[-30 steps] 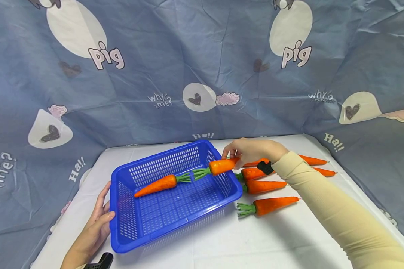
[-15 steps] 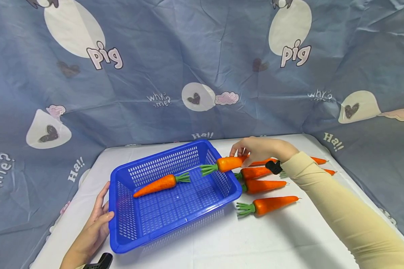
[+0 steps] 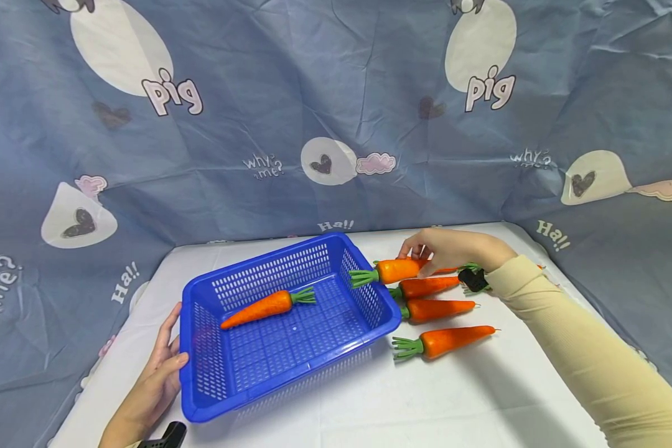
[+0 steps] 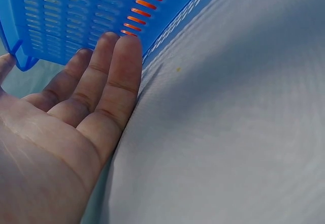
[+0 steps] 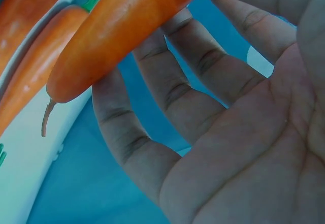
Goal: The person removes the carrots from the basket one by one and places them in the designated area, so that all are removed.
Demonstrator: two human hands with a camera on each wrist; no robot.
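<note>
My right hand (image 3: 450, 250) pinches an orange carrot (image 3: 397, 270) by its body, the green stalks pointing left over the right rim of a blue plastic basket (image 3: 280, 387). In the right wrist view, fingertips press the side of the held carrot (image 5: 109, 43), its thin root tip hanging free. Inside the basket lies another carrot (image 3: 266, 308), stalks to the right. My left hand (image 3: 151, 382) is at the basket's left end, thumb at the rim. The left wrist view shows its straight fingers (image 4: 124, 66) against the slotted wall (image 4: 66, 10).
Right of the basket, several carrots lie on the white cloth (image 3: 336, 410), among them a near one (image 3: 456, 342), a middle one (image 3: 439, 310) and one close to the held carrot (image 3: 428, 286). More are partly hidden behind my right wrist. A blue printed curtain (image 3: 291, 205) stands behind.
My right hand has moved right with the held carrot, from over the basket's inside to its right rim. The left hand and basket have stayed almost still.
</note>
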